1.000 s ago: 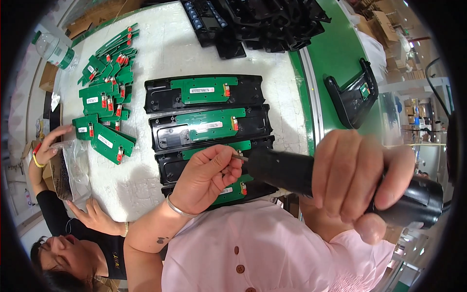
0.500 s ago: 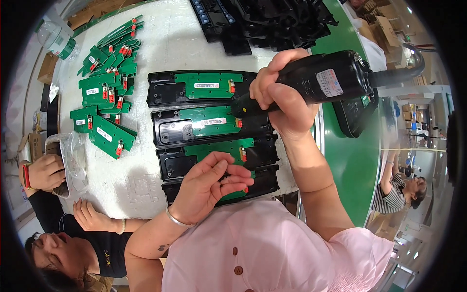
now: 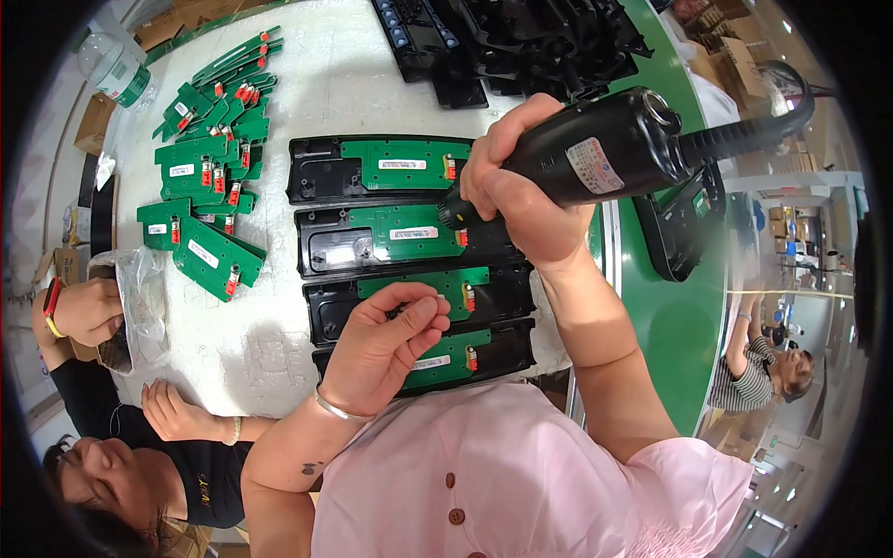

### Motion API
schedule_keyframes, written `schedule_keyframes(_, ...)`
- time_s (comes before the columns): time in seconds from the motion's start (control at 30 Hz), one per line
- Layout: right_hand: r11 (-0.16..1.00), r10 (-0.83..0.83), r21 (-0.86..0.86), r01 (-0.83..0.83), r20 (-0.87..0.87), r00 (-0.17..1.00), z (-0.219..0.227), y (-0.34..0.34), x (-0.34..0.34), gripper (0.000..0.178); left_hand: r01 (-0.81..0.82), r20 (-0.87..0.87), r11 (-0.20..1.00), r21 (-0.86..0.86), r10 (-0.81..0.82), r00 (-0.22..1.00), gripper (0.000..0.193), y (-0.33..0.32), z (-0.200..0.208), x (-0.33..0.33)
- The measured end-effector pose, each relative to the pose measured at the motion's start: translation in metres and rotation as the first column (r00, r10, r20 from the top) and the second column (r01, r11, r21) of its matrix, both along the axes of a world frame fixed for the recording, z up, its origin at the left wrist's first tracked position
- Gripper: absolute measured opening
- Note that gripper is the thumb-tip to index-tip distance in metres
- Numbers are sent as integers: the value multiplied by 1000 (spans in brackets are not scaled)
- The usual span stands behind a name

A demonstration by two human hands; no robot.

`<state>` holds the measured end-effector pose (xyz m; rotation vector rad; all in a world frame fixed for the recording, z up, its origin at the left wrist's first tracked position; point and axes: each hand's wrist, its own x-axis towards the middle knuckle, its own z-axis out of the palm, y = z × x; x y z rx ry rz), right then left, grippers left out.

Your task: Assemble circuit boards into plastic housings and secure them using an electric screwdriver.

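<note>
My right hand (image 3: 530, 191) is wrapped round a black electric screwdriver (image 3: 567, 153) with a cable at its back end. The screwdriver's nose lies over the right end of the green circuit board (image 3: 395, 232) in the second black plastic housing (image 3: 321, 251). Its bit tip cannot be made out. My left hand (image 3: 386, 339) hovers over the two nearest housings, its thumb pressed to the curled fingers. Whatever it pinches is too small and hidden to name. Above these, the farthest housing (image 3: 321, 177) also carries a green board with a red-and-white connector.
Loose green circuit boards (image 3: 200, 153) are heaped at the left of the white foam surface (image 3: 265, 325). Black plastic parts (image 3: 530, 46) are piled at the back. A bottle (image 3: 112, 70) stands far left. Near a plastic bag (image 3: 139, 312) are a co-worker's hands (image 3: 88, 312). Another black housing (image 3: 674, 232) lies right.
The screwdriver has tilted and moved slightly left, its nose staying by the second board. My left fingers, looser before with small dark bits among them, have closed together.
</note>
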<state>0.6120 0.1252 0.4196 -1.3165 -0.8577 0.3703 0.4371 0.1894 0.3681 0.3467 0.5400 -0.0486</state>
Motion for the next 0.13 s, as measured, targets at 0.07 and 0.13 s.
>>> schedule_keyframes(0.07,993,80,94,-75,-55,995,0,-4,5,21,-22,31,998,-63,24,999,17,0,-4,1)
schedule_keyframes(0.13,954,197,252,-162,-123,973,4,-5,4,23,-54,63,989,-139,63,996,16,-2,-8,2)
